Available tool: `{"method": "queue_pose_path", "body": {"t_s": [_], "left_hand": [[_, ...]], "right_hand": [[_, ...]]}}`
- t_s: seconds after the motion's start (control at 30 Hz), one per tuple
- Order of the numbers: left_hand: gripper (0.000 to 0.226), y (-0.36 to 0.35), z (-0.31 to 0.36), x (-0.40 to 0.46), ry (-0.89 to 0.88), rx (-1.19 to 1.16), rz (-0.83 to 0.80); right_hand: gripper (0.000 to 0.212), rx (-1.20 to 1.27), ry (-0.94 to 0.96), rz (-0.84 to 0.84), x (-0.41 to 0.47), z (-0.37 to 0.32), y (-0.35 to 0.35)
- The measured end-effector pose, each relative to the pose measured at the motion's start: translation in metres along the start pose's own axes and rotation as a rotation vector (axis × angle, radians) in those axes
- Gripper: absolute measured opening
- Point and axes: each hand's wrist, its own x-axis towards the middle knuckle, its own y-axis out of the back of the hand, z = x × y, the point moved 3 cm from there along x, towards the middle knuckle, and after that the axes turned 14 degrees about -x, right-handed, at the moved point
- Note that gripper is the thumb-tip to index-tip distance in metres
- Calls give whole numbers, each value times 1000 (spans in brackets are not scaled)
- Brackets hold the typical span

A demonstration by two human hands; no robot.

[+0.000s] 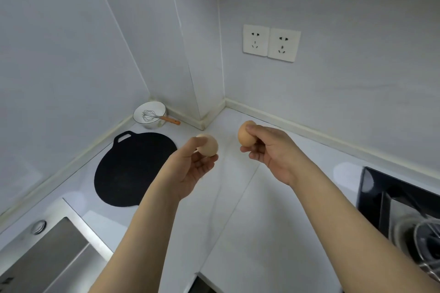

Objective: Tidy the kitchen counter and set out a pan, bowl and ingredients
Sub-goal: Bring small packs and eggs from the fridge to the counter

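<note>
My left hand (190, 169) holds a pale egg (209, 146) between thumb and fingers, above the white counter (238, 209). A darker brown egg (245, 135) sits in the fingertips of my right hand (273, 152), a little further right and back. A flat black pan (131, 169) with a loop handle lies on the counter to the left of both hands. In the far corner stands a white bowl (138, 115) with a wire whisk (157, 116) resting in it, its orange handle sticking out to the right.
A steel sink (47, 259) is at the lower left. A black stove top (392, 197) with a metal burner sits at the right edge. Two wall sockets (271, 43) are on the right wall above the counter.
</note>
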Motion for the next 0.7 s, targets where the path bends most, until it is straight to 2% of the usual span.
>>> {"method": "queue_pose_path", "body": {"t_s": [0.13,0.33,0.57,0.7], "left_hand": [[31,24,17,23,-16,60,62],[13,48,34,52,-36,118,150],[7,66,52,103,-57,442,163],[13,70,53,145,-60,641,128]], "right_hand": [[19,-24,-44,-24,27,4,-20],[15,-85,-105,-43,73,20,-47],[13,-233,-184,-55,124,53,-72],[24,-306,-218,-43,147,70,-76]]}}
